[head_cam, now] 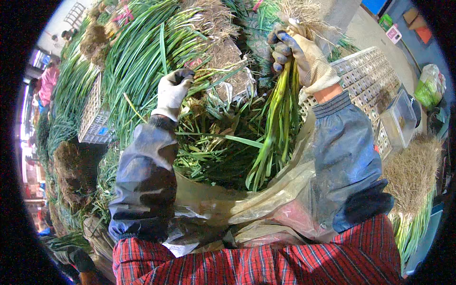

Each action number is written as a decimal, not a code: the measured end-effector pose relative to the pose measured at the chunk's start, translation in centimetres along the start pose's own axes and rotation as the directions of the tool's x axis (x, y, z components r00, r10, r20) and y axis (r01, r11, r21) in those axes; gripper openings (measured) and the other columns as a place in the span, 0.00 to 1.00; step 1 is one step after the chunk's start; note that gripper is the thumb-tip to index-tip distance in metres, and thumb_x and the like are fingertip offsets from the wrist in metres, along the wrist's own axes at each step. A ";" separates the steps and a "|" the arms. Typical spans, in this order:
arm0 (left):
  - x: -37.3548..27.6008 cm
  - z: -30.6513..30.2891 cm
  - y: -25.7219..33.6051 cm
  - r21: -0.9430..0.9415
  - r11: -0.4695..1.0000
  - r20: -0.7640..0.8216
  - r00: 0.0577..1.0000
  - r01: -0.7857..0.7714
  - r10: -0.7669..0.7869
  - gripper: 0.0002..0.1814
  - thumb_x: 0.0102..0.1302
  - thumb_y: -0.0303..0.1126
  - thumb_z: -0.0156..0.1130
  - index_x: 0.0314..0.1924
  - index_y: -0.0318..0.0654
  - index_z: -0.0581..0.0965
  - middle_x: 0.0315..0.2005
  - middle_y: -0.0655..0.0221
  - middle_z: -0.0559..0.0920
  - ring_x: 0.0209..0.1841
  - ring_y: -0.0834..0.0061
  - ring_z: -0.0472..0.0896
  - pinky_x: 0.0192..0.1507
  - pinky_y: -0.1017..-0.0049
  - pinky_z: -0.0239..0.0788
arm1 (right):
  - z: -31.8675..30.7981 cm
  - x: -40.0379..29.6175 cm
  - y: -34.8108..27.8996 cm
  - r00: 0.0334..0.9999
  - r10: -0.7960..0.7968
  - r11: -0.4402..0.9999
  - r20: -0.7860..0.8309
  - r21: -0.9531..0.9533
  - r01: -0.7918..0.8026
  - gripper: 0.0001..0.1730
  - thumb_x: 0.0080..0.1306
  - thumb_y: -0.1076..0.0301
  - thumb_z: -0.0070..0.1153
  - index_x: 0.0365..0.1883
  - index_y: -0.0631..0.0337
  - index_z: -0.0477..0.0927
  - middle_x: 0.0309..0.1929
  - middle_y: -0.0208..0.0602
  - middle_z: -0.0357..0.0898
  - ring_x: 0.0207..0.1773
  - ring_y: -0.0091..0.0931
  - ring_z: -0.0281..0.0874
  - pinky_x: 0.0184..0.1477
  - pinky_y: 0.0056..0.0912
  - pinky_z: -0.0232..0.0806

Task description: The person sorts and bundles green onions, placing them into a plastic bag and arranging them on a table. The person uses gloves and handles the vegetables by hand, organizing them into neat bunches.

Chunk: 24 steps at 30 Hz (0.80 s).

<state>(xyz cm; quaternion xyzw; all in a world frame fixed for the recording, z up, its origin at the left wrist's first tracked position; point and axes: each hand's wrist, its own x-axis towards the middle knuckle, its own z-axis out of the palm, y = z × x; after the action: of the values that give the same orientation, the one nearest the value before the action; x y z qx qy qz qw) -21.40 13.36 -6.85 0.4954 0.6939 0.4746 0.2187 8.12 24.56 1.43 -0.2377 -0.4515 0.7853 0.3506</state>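
My right hand (297, 53), in a cream knit glove with dirty blue-grey fingertips, grips a small bunch of green-stalked plants (279, 107) near its roots. The pale roots (302, 14) stick up above the fist, and the yellow-green leaves hang down. My left hand (174, 89), in a white glove with dark fingertips, is curled at the end of a thin yellowish stalk (221, 69); whether it holds the stalk cannot be told. Behind it lies a large heap of long green leafy stalks (139, 60), with a rooty end (217, 21) at the top.
Loose leaf trimmings (210, 142) lie below my hands, above a translucent plastic sheet (278, 203) over my lap. A white perforated crate (367, 74) and a clear plastic bin (400, 117) stand at right, near a rooted bundle (413, 171). Another crate (94, 121) is at left. A person in pink (48, 83) is far left.
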 end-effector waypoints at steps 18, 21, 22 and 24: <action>6.4 4.9 1.4 0.793 0.545 0.236 0.962 -0.273 0.138 0.11 0.51 0.37 0.63 0.35 0.45 0.80 0.33 0.56 0.80 0.39 0.56 0.78 0.43 0.63 0.71 | 0.8 -0.6 -1.7 0.954 -0.057 0.997 -0.294 -0.057 0.042 0.13 0.66 0.57 0.49 0.26 0.54 0.73 0.16 0.21 0.58 0.17 0.19 0.57 0.20 0.25 0.57; 6.0 2.7 3.3 0.641 0.693 0.157 0.940 -0.331 0.304 0.08 0.53 0.35 0.60 0.33 0.42 0.78 0.29 0.55 0.80 0.36 0.54 0.78 0.40 0.64 0.70 | 0.8 -0.5 -1.4 0.962 -0.043 0.999 -0.271 -0.017 0.040 0.12 0.66 0.57 0.49 0.28 0.54 0.75 0.17 0.22 0.63 0.16 0.18 0.58 0.19 0.24 0.57; 6.1 2.3 4.3 0.617 0.718 0.140 0.942 -0.323 0.304 0.07 0.54 0.31 0.59 0.34 0.40 0.78 0.29 0.57 0.81 0.35 0.58 0.79 0.38 0.67 0.70 | 0.4 -0.4 -1.4 0.970 -0.028 1.000 -0.240 -0.007 0.027 0.12 0.66 0.57 0.50 0.29 0.54 0.75 0.17 0.22 0.63 0.16 0.18 0.58 0.19 0.24 0.57; 7.5 0.1 2.3 0.341 0.866 0.128 0.931 -0.365 0.342 0.05 0.59 0.24 0.55 0.35 0.36 0.78 0.28 0.66 0.82 0.33 0.73 0.80 0.35 0.75 0.70 | 1.1 0.0 -1.2 0.977 0.015 1.000 -0.212 -0.019 -0.020 0.11 0.67 0.58 0.50 0.32 0.54 0.75 0.17 0.20 0.63 0.16 0.17 0.58 0.18 0.21 0.56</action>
<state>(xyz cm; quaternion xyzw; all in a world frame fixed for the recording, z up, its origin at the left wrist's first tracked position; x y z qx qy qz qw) -23.33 20.29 -3.59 0.6605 0.6589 0.3557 0.0558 7.71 24.40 3.00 -0.3276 -0.4176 0.7539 0.3873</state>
